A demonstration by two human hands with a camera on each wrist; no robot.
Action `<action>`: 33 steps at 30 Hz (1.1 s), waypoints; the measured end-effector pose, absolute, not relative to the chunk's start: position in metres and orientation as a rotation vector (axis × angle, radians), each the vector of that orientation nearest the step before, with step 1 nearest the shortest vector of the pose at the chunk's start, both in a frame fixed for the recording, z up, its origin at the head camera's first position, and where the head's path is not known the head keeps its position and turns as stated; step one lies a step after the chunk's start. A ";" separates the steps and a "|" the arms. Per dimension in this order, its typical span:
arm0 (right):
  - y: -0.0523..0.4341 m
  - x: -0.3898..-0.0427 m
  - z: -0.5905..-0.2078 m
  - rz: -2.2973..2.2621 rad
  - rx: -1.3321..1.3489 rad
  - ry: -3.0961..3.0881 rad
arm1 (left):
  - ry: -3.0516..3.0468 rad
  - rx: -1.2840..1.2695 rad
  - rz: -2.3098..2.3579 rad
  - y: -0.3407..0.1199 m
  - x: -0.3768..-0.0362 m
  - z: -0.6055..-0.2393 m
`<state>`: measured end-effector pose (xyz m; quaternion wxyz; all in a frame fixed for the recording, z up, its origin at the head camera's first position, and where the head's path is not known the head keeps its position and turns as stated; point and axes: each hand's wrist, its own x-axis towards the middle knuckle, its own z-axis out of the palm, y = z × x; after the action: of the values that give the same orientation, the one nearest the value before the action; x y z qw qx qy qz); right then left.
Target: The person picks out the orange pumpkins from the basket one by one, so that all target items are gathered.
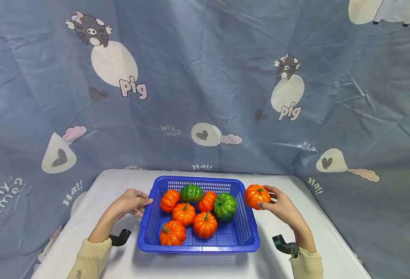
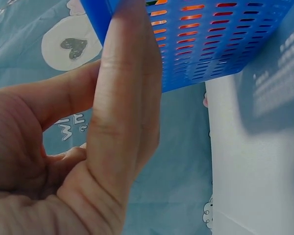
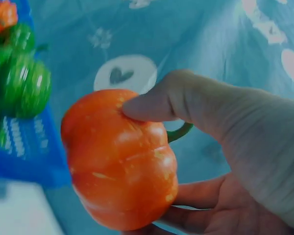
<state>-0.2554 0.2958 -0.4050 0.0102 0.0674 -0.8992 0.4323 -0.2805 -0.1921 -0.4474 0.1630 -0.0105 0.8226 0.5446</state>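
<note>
A blue plastic basket (image 1: pixel 198 249) with slotted walls holds several small orange pumpkins (image 1: pixel 184 214) and two green ones (image 1: pixel 224 207). At its left rim, my left hand (image 1: pixel 130 202) pinches the edge between thumb and fingers; the left wrist view shows the fingers (image 2: pixel 125 83) lying along the basket's corner (image 2: pixel 210 44). My right hand (image 1: pixel 279 205) grips another orange pumpkin (image 1: pixel 257 196) just outside the right rim, level with the top of the basket. In the right wrist view the thumb presses on this pumpkin (image 3: pixel 120 161) near its green stem, and the other fingers are partly hidden beneath it.
A white-covered table (image 1: pixel 121 255) lies under the basket, whose shadow falls on the cover. Behind and at both sides hangs a blue-grey cloth (image 1: pixel 205 97) printed with pigs and words. Black wrist mounts (image 1: pixel 120 237) sit on both forearms.
</note>
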 end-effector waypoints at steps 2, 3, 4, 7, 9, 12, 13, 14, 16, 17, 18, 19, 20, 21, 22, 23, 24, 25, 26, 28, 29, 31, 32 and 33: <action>0.301 -0.260 -0.409 1.340 0.148 -2.800 | 2.344 -0.034 1.552 -0.192 -0.281 -0.448; 0.304 -0.262 -0.412 1.342 0.119 -2.798 | 2.344 -0.035 1.551 -0.192 -0.281 -0.448; 0.306 -0.264 -0.414 1.343 0.087 -2.794 | 2.343 -0.035 1.552 -0.192 -0.282 -0.448; 0.314 -0.271 -0.421 1.350 0.007 -2.784 | 2.342 -0.039 1.554 -0.192 -0.282 -0.447; 0.319 -0.275 -0.428 1.342 -0.030 -2.783 | 2.343 -0.042 1.556 -0.192 -0.282 -0.447; 0.326 -0.284 -0.439 1.330 -0.067 -2.782 | 2.344 -0.041 1.560 -0.192 -0.282 -0.448; 0.328 -0.286 -0.443 1.323 -0.078 -2.780 | 2.345 -0.039 1.561 -0.193 -0.282 -0.448; 0.330 -0.289 -0.448 1.315 -0.091 -2.778 | 2.344 -0.039 1.564 -0.193 -0.282 -0.448; 0.334 -0.294 -0.459 1.307 -0.122 -2.765 | 2.342 -0.034 1.566 -0.193 -0.282 -0.449; 0.335 -0.297 -0.464 1.303 -0.142 -2.755 | 2.342 -0.034 1.567 -0.193 -0.282 -0.449; 0.337 -0.299 -0.470 1.311 -0.163 -2.740 | 2.344 -0.035 1.568 -0.193 -0.282 -0.450; 0.338 -0.301 -0.475 1.317 -0.183 -2.723 | 2.347 -0.034 1.565 -0.193 -0.282 -0.450; 0.339 -0.303 -0.479 1.323 -0.204 -2.705 | 2.349 -0.032 1.564 -0.193 -0.282 -0.450; 0.340 -0.305 -0.484 1.326 -0.223 -2.688 | 2.353 -0.031 1.561 -0.193 -0.282 -0.450; 0.341 -0.307 -0.488 1.328 -0.243 -2.675 | 2.354 -0.034 1.559 -0.193 -0.282 -0.450; 0.341 -0.307 -0.492 1.340 -0.260 -2.660 | 2.357 -0.037 1.556 -0.193 -0.282 -0.450; 0.342 -0.308 -0.496 1.345 -0.272 -2.650 | 2.359 -0.037 1.553 -0.193 -0.282 -0.450; 0.342 -0.309 -0.499 1.342 -0.281 -2.646 | 2.360 -0.038 1.551 -0.193 -0.282 -0.451; 0.343 -0.309 -0.503 1.341 -0.284 -2.646 | 2.361 -0.037 1.548 -0.193 -0.282 -0.451; 0.344 -0.310 -0.509 1.349 -0.288 -2.646 | 2.362 -0.038 1.547 -0.193 -0.282 -0.451; 0.344 -0.311 -0.512 1.352 -0.291 -2.646 | 2.364 -0.040 1.547 -0.193 -0.282 -0.451; 0.345 -0.313 -0.518 1.357 -0.298 -2.655 | 2.366 -0.041 1.549 -0.193 -0.282 -0.451; 0.345 -0.313 -0.521 1.362 -0.301 -2.656 | 2.365 -0.042 1.549 -0.193 -0.282 -0.451; 0.346 -0.314 -0.523 1.371 -0.309 -2.653 | 2.364 -0.042 1.551 -0.193 -0.282 -0.451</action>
<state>-0.3135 0.3456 -0.5232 0.0695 -0.1027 -0.8815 0.4556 -0.2819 -0.1929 -0.4512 0.1564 -0.0146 0.8257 0.5418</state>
